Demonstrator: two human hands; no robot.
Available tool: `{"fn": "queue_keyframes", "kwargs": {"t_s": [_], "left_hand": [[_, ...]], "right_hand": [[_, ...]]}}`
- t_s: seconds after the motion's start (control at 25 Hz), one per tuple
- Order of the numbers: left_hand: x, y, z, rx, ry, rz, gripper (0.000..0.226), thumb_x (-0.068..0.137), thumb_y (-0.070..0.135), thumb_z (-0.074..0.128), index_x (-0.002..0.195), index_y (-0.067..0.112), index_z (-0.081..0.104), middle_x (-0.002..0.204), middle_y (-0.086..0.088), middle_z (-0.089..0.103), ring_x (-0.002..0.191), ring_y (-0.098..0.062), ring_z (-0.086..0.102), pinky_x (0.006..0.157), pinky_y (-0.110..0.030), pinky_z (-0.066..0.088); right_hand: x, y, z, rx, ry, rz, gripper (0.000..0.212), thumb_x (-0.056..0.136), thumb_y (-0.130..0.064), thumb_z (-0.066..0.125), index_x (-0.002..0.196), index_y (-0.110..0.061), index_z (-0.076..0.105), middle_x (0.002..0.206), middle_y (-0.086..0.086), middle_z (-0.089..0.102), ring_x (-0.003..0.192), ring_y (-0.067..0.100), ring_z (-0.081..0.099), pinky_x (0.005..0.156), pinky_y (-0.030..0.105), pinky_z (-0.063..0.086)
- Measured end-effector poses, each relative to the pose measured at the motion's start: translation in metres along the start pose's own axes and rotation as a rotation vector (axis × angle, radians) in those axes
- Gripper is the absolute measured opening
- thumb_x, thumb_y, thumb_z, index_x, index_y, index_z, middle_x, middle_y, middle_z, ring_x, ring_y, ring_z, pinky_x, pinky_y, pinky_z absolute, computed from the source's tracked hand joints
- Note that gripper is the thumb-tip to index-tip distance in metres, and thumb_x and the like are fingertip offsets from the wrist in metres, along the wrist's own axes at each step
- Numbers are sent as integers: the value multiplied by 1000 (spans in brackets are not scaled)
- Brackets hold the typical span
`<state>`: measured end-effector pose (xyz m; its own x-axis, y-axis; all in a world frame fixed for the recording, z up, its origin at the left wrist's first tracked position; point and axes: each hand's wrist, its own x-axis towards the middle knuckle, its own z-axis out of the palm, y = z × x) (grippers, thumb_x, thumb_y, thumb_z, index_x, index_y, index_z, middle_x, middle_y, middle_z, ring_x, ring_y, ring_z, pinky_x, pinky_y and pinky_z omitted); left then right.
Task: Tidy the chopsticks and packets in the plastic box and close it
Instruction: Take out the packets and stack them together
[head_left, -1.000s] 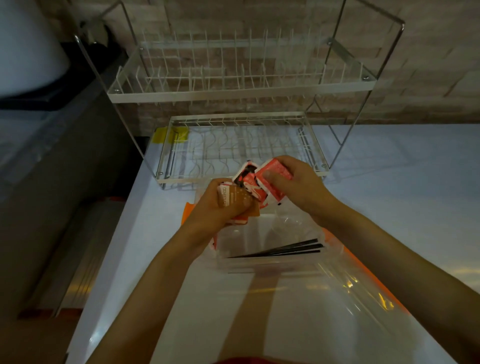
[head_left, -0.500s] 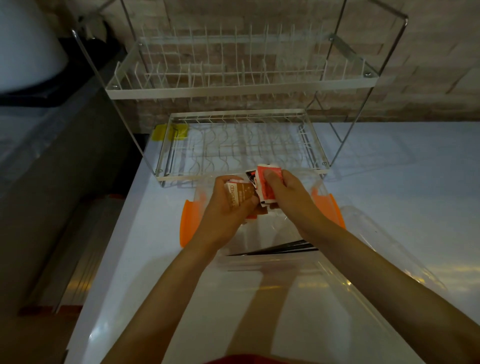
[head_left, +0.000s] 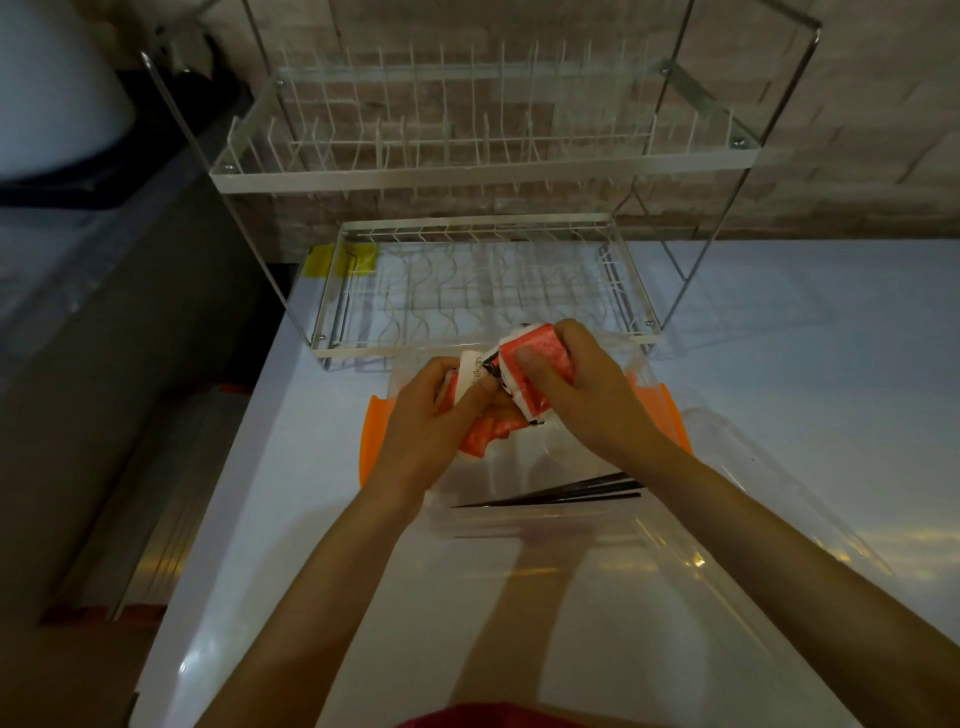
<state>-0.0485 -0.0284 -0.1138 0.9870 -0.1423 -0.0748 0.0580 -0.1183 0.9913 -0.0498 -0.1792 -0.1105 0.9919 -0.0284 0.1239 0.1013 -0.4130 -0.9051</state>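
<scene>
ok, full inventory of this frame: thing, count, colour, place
packets: several, exact count unclear, red, white and orange-brown, held in both hands above the box
chopsticks: a few, black, lying together inside the box along its near side
plastic box: one, clear with orange latches at its left and right ends, open on the table
lid: one, clear, lying open to the box's near right
dish rack: one, two-tier, white wire on a metal frame, behind the box by the brick wall
table: one, white
yellow tag: one, at the rack's far-left corner
left hand: grips the orange-brown packets
right hand: pinches the red-and-white packets
</scene>
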Motion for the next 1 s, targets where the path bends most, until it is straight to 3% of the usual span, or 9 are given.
{"fn": "queue_keyframes", "kwargs": {"t_s": [0.12,0.28,0.36,0.44,0.6,0.76,0.92,1.0], "left_hand": [[-1,1,-1,61,-57,25,2,84,29,58,85,28,59,82,5,67,72,-7,67,58,-15,55],[0,3,-1,153,-164,72,9,86,30,55,78,34,57,77,11,63,62,10,61,53,-6,47],[0,4,1,191,-175,89,11,88,32,51,78,36,56,77,13,61,63,14,59,54,-3,45],[0,4,2,144,-167,75,12,90,30,47,84,34,56,82,13,62,65,14,60,54,-3,46],[-3,4,2,-123,-191,-45,24,91,11,44,99,33,53,99,6,61,83,-2,64,58,-11,52],[-2,5,10,-238,1,-52,24,88,6,51,109,16,50,105,1,60,88,-11,63,56,-16,55],[-3,4,15,-296,-45,-118,20,89,20,51,108,20,60,101,1,69,84,-10,69,66,-21,57],[-3,4,16,-340,-96,-137,25,92,25,46,112,21,60,104,-1,70,93,-13,68,78,-27,57]], "right_hand": [[6,-6,-16,-20,-186,35,9,89,-29,52,85,-22,48,76,-6,52,64,3,51,53,3,42],[10,-9,-31,-50,-410,75,9,87,-31,54,79,-30,50,74,-10,55,62,0,54,55,4,43],[9,-9,-31,-9,-435,89,3,87,-29,54,90,-28,52,81,-13,57,69,-2,59,60,3,46],[10,-6,-29,-25,-370,66,16,88,-27,53,104,-22,54,86,-13,58,74,0,59,62,3,48],[11,-4,-24,75,-65,144,17,91,-25,50,104,-16,56,83,-8,59,74,3,57,60,8,48],[2,-1,-13,261,22,268,24,92,-28,46,112,-15,49,96,-1,59,83,10,60,72,23,53],[-5,-4,0,314,47,247,27,93,-30,43,115,-14,46,96,-2,59,80,6,61,62,15,55],[-6,-5,5,309,46,245,31,94,-31,42,119,-12,45,94,-4,57,77,3,59,54,7,51]]}}
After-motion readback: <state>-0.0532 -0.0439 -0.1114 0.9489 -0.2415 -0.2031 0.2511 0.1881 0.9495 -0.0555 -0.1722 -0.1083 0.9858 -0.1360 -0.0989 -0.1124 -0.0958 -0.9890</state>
